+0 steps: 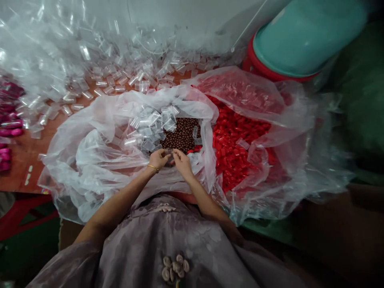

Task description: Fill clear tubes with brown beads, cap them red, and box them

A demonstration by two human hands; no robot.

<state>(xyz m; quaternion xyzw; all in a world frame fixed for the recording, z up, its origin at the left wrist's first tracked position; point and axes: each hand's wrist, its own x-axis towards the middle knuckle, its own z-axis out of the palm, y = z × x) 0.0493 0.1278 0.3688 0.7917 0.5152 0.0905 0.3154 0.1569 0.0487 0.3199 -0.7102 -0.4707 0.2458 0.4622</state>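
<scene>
My left hand (160,158), with a gold bracelet at the wrist, has its fingers closed on a small clear plastic container (169,152). From the other side, my right hand (182,163) pinches at the same container, its fingertips close to the left ones. Just beyond both hands lies a heap of round brown balls (180,134) in an opened plastic bag (102,116). A pile of small clear plastic containers (153,124) rests on the left of the balls. A few red pieces (195,149) lie right of my fingers.
On the right, another clear bag holds many small red plastic pieces (232,140). More clear containers (120,80) spread across the reddish table (27,160) at the back left. Magenta pieces (10,124) sit at the left edge. A teal bucket (309,36) stands at the back right.
</scene>
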